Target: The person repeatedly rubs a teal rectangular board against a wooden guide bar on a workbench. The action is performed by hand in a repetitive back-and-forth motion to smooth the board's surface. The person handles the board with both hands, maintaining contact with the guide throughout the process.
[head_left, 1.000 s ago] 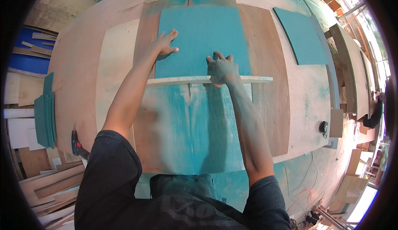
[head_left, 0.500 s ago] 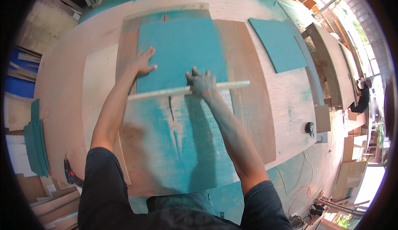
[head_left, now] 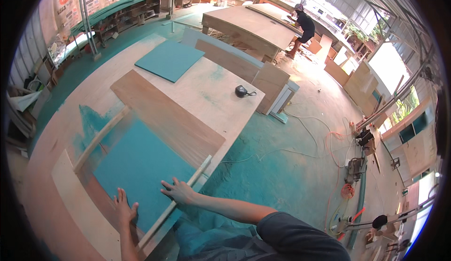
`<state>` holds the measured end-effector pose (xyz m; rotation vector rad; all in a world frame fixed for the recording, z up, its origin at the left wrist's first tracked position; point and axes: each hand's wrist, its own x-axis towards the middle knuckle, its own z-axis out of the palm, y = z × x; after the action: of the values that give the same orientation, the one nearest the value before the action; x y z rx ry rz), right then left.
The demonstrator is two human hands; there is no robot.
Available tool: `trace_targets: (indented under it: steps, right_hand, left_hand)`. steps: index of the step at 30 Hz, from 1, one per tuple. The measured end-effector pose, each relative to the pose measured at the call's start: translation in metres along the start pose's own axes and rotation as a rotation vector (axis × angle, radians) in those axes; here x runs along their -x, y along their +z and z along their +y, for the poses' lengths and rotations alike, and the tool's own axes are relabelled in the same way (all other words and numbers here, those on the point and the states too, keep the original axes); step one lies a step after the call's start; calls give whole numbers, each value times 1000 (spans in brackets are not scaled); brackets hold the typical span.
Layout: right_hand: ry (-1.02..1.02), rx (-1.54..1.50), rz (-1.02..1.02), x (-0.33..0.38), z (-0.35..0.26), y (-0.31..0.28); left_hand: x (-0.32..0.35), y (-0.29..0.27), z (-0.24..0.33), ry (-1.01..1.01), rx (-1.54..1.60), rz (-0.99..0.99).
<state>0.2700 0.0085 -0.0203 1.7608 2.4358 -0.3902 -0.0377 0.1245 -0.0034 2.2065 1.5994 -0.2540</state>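
- Directly under the right hand (head_left: 178, 191) lies a thin wooden strip (head_left: 176, 202); it runs slantwise from near the worktop's edge down toward the person's body, and the hand presses on it with fingers spread flat, gripping nothing.
- Just left of that, the left hand (head_left: 123, 209) rests palm down with fingers fanned out on the teal panel (head_left: 136, 167), beside the strip and not touching it as far as can be seen.
- Beyond both hands, the teal panel lies flat on the worktop (head_left: 211, 96), and a second wooden strip (head_left: 101, 138) lies across its far left side.
- Past the right hand, a long brown plywood board (head_left: 164, 120) lies along the panel's far edge, touching it.
- Farther out from the hands, a smaller teal square sheet (head_left: 170, 59) lies on the worktop, well apart from the panel.
- Off to the right of that, near the worktop's far corner, sits a small black tool (head_left: 242, 91).
- Right of the right hand, the floor (head_left: 282, 167) is dusted teal, with pale cables (head_left: 305, 134) trailing over it.
- Far away, another person (head_left: 303, 26) bends over a second large bench.
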Motion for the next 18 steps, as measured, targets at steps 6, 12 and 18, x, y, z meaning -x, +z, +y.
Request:
trace_targets:
  steps: [6, 12, 18]
  right_hand:
    - [24, -49, -30, 100, -18, 17]
    - [20, -95, 18, 133, -17, 29]
    - [-92, -64, -8, 131, -19, 15]
  left_hand:
    - [84, 46, 39, -23, -17, 4]
    - [107, 68, 51, -21, 11, 29]
    - [102, 140, -1, -182, 77, 449]
